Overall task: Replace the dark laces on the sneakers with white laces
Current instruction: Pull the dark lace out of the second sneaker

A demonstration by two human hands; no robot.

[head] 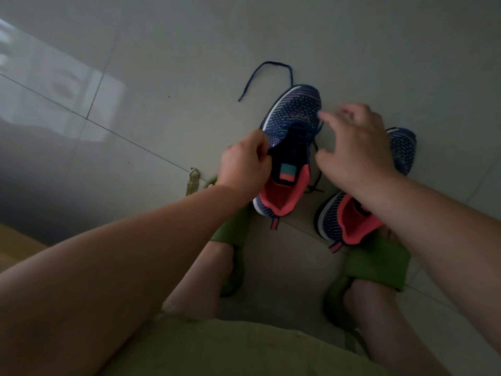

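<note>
- Pale glossy floor tiles (168, 77) fill the background, crossed by thin dark grout lines and carrying a soft window reflection far out to the left of the fingers.
- Two bare forearms reach forward over a lap in olive-green cloth (230, 351), and below the hands both feet rest in green slides (379, 263).
- The left sneaker (291, 147), navy knit with a coral lining and a white sole edge, stands on the floor between the two hands, toe pointing away from the person.
- The right sneaker (349, 217) sits under the right wrist and forearm, partly hidden; its coral heel opening shows near the person and its navy toe pokes out beyond the wrist.
- The left hand (244, 164) holds the near-side edge of the left sneaker's upper; its thumb and curled fingers pinch the fabric beside the tongue.
- The right hand (355, 142) hovers just past the far side of the same shoe, its fingers (329, 118) loosely bent and spread, and motion blur softens the fingertips; whether it holds a lace I cannot tell.
- A dark lace (264, 77) curls in a loose loop on the tiles beyond the fingertips, one end running in at the left sneaker's toe.
- Another dark lace strand (315, 183) trails down between the two shoes, just under the right palm.
- A small olive strap piece (193, 180) lies on the floor left of the left wrist.
</note>
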